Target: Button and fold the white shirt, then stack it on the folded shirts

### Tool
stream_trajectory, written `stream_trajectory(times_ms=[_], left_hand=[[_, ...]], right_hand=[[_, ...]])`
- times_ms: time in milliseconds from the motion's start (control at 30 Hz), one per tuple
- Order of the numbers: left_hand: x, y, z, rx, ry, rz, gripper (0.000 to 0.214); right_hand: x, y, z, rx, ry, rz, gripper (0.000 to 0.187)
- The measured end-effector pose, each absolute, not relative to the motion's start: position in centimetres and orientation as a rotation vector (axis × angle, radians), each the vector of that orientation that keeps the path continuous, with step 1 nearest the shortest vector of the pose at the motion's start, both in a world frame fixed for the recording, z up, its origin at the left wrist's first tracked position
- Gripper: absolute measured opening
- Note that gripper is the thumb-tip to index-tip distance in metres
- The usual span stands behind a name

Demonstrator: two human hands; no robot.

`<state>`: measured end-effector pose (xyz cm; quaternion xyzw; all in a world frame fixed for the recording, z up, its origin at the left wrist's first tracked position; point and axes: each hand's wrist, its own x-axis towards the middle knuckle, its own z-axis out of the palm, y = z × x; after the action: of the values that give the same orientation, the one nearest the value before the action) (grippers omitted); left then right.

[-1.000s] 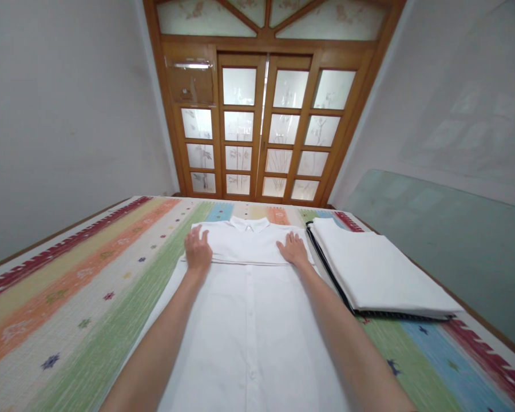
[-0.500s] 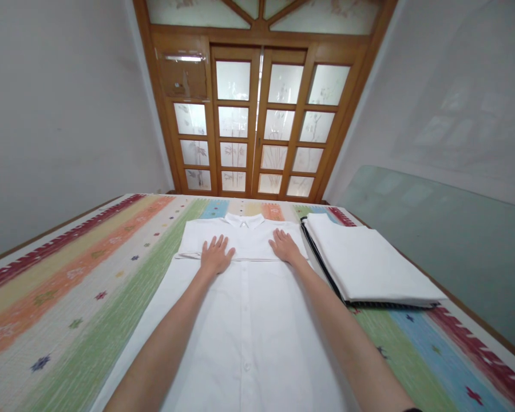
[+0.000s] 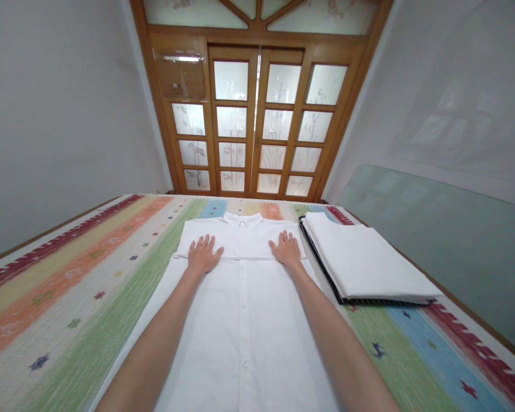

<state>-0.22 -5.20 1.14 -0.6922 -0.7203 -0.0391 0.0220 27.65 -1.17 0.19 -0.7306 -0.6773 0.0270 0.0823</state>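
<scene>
The left hand (image 3: 203, 255) is sliding along the fold (image 3: 244, 258) across the white shirt (image 3: 210, 326). A second ago it was near the shirt's left edge, then it was moving in toward the button line (image 3: 241, 320). Now it is drawing back outward, about midway between the two, fingers spreading flat on the cloth.

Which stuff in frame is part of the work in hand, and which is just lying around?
In hand: white shirt, laid flat, button side up; left hand and right hand, both open, palms down on it.
Lying about: folded white stack beside the shirt; striped cover; wooden door; glass sheet.
</scene>
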Motion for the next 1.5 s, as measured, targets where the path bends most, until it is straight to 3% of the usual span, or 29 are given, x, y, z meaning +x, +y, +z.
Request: stream_trajectory(times_ms=[367, 767, 967, 1233, 1500], left_hand=[[-0.1, -5.1, 0.8, -2.148, -2.232, -0.158, 0.068], [-0.2, -4.9, 0.2, -2.131, -2.214, -0.224, 0.067], [0.0, -4.9, 0.3, -2.128, -2.217, -0.248, 0.066], [0.1, -5.0, 0.4, -2.134, -2.236, -0.248, 0.066], [0.1, -4.9, 0.4, -2.126, -2.241, -0.264, 0.065]], right_hand=[[28.8, 1.8, 0.5, -2.211, -2.078, 0.082, 0.068], [28.5, 4.9, -0.1, -2.378, -1.737, 0.012, 0.078], [28.6, 5.1, 0.4, -2.157, -2.065, -0.007, 0.055], [28.1, 5.7, 0.1, -2.328, -1.851, 0.027, 0.071], [27.9, 5.5, -0.5, -2.291, -1.625, -0.019, 0.074]])
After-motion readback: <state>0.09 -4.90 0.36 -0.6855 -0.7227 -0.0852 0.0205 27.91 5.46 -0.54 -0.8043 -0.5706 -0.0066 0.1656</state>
